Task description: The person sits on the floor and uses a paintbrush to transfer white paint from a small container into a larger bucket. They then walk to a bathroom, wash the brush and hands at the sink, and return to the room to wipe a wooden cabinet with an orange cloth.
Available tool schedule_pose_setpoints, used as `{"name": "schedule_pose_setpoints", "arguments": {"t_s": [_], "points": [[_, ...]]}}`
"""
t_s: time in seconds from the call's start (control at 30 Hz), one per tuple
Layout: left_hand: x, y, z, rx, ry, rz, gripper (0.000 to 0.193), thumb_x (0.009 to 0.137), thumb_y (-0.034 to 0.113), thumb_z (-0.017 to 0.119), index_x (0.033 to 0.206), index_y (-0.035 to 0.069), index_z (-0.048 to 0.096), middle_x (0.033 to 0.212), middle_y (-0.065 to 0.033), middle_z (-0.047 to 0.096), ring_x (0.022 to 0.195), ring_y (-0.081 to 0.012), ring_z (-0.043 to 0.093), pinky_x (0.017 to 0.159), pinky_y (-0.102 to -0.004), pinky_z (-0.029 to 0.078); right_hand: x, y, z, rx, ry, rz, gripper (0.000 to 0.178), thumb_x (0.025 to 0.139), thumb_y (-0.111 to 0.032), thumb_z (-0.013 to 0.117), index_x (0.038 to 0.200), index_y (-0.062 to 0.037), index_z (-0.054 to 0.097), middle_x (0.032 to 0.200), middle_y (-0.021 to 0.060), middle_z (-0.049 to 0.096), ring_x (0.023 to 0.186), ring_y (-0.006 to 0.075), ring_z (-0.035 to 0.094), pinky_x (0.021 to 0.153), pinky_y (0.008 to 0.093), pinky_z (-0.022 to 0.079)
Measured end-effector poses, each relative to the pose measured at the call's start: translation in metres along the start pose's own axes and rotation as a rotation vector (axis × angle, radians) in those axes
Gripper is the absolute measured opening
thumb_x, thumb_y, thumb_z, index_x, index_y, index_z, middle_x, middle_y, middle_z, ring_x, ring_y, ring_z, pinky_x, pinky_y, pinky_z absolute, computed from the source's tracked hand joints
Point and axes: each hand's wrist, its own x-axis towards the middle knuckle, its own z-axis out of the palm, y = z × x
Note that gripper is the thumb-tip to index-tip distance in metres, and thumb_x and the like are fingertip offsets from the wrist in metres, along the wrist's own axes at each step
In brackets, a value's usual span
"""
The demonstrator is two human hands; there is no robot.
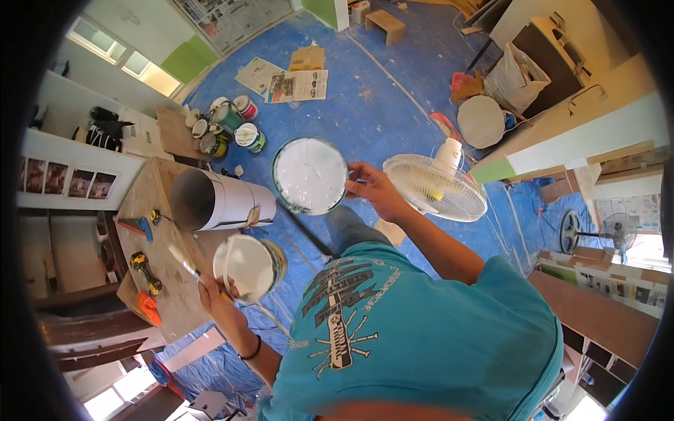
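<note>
The lid (311,184) is being gripped at its rim by the right hand (377,191), probably avoiding the white paint (307,167); the left hand (222,309) is gripping a blurred tool (185,261).

Blue floor sheeting (382,130) carries newspapers (300,87), cardboard (307,59), paint cans (227,118), low wooden stool (385,25). Plywood worktop (184,302) holds yellow-black drill (145,271), orange item (148,307), small yellow-black item (155,216), blue-and-red tool (142,227).

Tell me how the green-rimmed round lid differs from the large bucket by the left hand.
The lid looks flat and disc-like; the bucket has a deep wall. The lid's rim is dark green; the bucket's is whitish. The right hand grips the lid's edge, while the bucket is beside the left hand, any touch unclear. Both are round and show white.
</note>
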Motion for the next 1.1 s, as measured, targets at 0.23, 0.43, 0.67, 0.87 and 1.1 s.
{"name": "schedule_pose_setpoints", "arguments": {"t_s": [0.23, 0.43, 0.67, 0.87, 1.1], "points": [[0.184, 0.039, 0.069, -0.024, -0.082, 0.099, 0.038, 0.114, 0.038, 0.050, 0.090, 0.008, 0.053, 0.073, -0.0062, 0.060, 0.055, -0.0106, 0.050, 0.052, -0.0261, 0.040, 0.074, 0.001, -0.015, -0.101, 0.334, -0.154, 0.034, 0.100, -0.009, 0.070, 0.133, -0.0042, 0.061, 0.111, 0.0046, 0.065, 0.104, 0.0144, 0.064, 0.090, 0.0345, 0.057], [0.308, 0.085, 0.120, -0.070, -0.044, 0.025, 0.033, 0.113, 0.037, 0.051, 0.094, 0.010, 0.056, 0.074, -0.0018, 0.056, 0.058, -0.0130, 0.054, 0.053, -0.0280, 0.046, 0.209, -0.027, -0.056, -0.076, 0.523, -0.205, 0.034, 0.103, -0.011, 0.069, 0.134, -0.0038, 0.059, 0.111, 0.0031, 0.063, 0.104, 0.0119, 0.063, 0.090, 0.0319, 0.055], [0.423, 0.108, 0.182, -0.081, 0.107, -0.027, 0.039, 0.114, 0.040, 0.048, 0.093, 0.008, 0.057, 0.075, -0.0054, 0.061, 0.057, -0.0122, 0.054, 0.054, -0.0264, 0.044, 0.380, -0.095, -0.071, -0.240, 0.466, -0.208, 0.036, 0.104, -0.012, 0.068, 0.136, -0.0038, 0.055, 0.113, 0.0011, 0.059, 0.102, 0.0116, 0.061, 0.091, 0.0313, 0.054], [0.528, 0.079, 0.217, -0.129, 0.166, -0.089, 0.041, 0.115, 0.039, 0.046, 0.095, 0.005, 0.056, 0.075, -0.0057, 0.061, 0.057, -0.0101, 0.052, 0.054, -0.0266, 0.042, 0.508, -0.113, -0.063, -0.293, 0.414, -0.171, 0.039, 0.105, -0.010, 0.066, 0.140, -0.0031, 0.051, 0.113, 0.0014, 0.060, 0.101, 0.0107, 0.061, 0.090, 0.0289, 0.055], [0.661, 0.066, 0.234, -0.159, 0.283, -0.113, 0.041, 0.115, 0.038, 0.044, 0.104, 0.002, 0.060, 0.077, -0.0045, 0.060, 0.058, -0.0091, 0.051, 0.054, -0.0256, 0.041, 0.658, -0.104, -0.006, -0.282, 0.413, 0.005, 0.043, 0.103, -0.012, 0.070, 0.141, -0.0050, 0.050, 0.111, 0.0004, 0.065, 0.100, 0.0098, 0.064, 0.085, 0.0275, 0.055]]}}
